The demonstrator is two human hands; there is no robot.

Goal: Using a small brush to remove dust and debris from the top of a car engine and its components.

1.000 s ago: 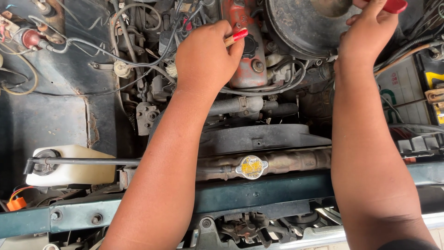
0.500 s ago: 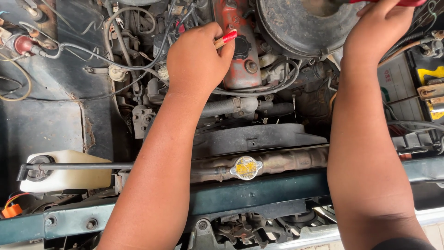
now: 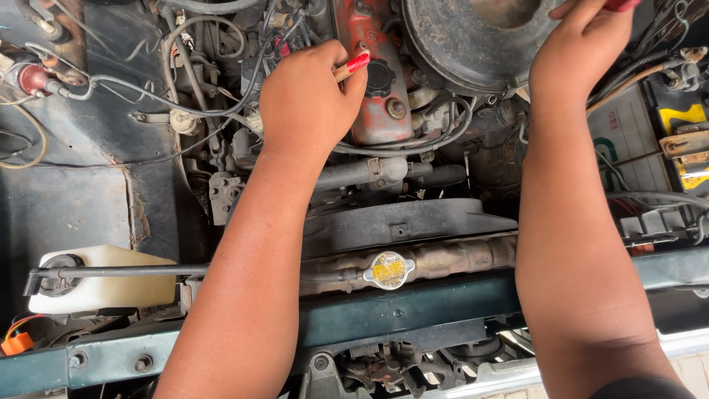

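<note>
I look down into a car's engine bay. My left hand [image 3: 306, 100] is closed around a thin wooden tool with a red tip [image 3: 352, 66], held among the hoses beside the red valve cover [image 3: 373, 81]. My right hand [image 3: 580, 48] reaches to the far side of the round dark air cleaner housing [image 3: 473, 41] and grips a red-handled tool [image 3: 620, 4] that is mostly cut off by the frame's top edge. Both forearms stretch over the radiator.
A brass radiator cap [image 3: 389, 270] sits on the radiator top between my arms. A white coolant reservoir [image 3: 103, 284] stands at the left, with a prop rod [image 3: 118, 271] across it. The battery [image 3: 683, 148] is at the right. Wires and hoses crowd the engine.
The view has shifted a little, so the engine sits slightly lower in frame. My left hand stays at the same spot by the valve cover; my right hand stays on the air cleaner.
</note>
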